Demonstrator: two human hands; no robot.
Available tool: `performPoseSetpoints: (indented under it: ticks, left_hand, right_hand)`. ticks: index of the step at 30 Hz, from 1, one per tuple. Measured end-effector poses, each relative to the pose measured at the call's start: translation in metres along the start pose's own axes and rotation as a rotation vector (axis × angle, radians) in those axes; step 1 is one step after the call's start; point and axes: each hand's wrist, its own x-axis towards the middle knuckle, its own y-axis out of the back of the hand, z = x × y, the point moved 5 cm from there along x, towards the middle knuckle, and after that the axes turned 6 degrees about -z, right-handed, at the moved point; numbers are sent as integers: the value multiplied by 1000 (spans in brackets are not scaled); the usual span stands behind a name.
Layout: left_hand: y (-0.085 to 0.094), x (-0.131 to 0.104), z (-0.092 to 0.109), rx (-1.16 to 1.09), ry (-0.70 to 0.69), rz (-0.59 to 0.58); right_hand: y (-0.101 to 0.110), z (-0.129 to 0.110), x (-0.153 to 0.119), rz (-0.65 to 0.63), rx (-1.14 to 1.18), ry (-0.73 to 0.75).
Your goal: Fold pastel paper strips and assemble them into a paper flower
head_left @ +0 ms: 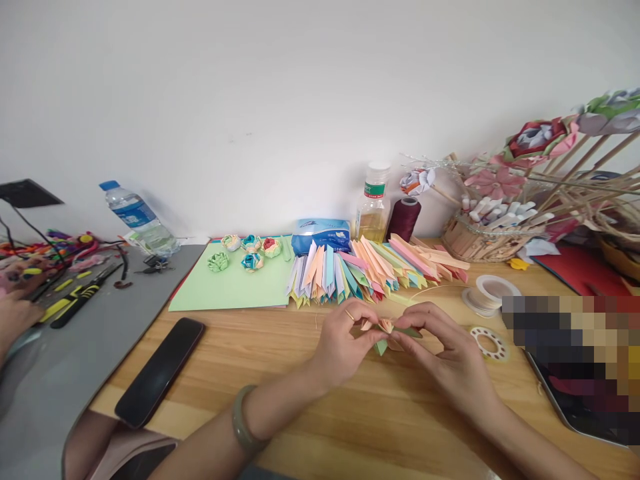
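Between my two hands is a small folded paper piece in peach and green, held above the wooden table. My left hand, with a ring on one finger, pinches its left side. On the other side my right hand pinches the green part between thumb and fingers. Fingertips hide much of the fold. Just beyond lie many folded paper strips in pastel colours, fanned in a row. Several finished paper flowers rest on light green sheets farther left.
A black phone lies at left. Tape rolls and a tablet are at right. Behind stand a tissue pack, a glue bottle, a thread spool and a basket. Another person's hand shows far left.
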Motion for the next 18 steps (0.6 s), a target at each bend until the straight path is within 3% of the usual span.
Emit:
performPoseSetpoints:
  ticks: [7, 13, 18]
  left_hand:
    - [1, -2, 2, 16, -68, -2]
    - [2, -2, 3, 52, -25, 6]
    - [2, -2, 5, 44, -54, 11]
  right_hand:
    - [-1, -4, 1, -77, -9, 118]
    - [-4, -7, 1, -152, -9, 236]
    - [-3, -6, 0, -174, -15, 237]
